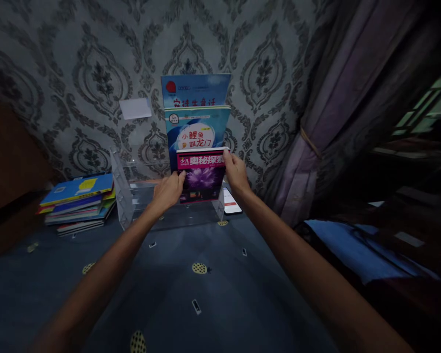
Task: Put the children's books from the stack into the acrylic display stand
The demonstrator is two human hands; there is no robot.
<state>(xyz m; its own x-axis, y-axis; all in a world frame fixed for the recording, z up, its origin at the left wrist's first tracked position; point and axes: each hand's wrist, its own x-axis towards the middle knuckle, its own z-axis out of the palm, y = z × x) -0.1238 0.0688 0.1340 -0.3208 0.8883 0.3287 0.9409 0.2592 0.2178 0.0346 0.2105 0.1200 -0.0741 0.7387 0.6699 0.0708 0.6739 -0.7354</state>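
Note:
A purple and pink book [203, 180] is gripped at its two sides, cover facing me. My left hand [170, 189] closes on its left edge, thumb on the front. On the upper right edge, my right hand [235, 170] pinches it, thumb on the cover. Behind it a light-blue book [196, 130] stands upright, and a taller blue book [196, 88] rises behind that one. A clear plastic stand [122, 189] with tiers surrounds the books. The purple book is at its front tier; whether it rests on the stand, I cannot tell.
A stack of books [79, 198] lies left of the stand. At its right a phone [231, 201] with a lit screen lies partly hidden. The dark blue cloth [220, 294] has pineapple prints. A tied curtain [297, 166] hangs at right, near a blue item [356, 250].

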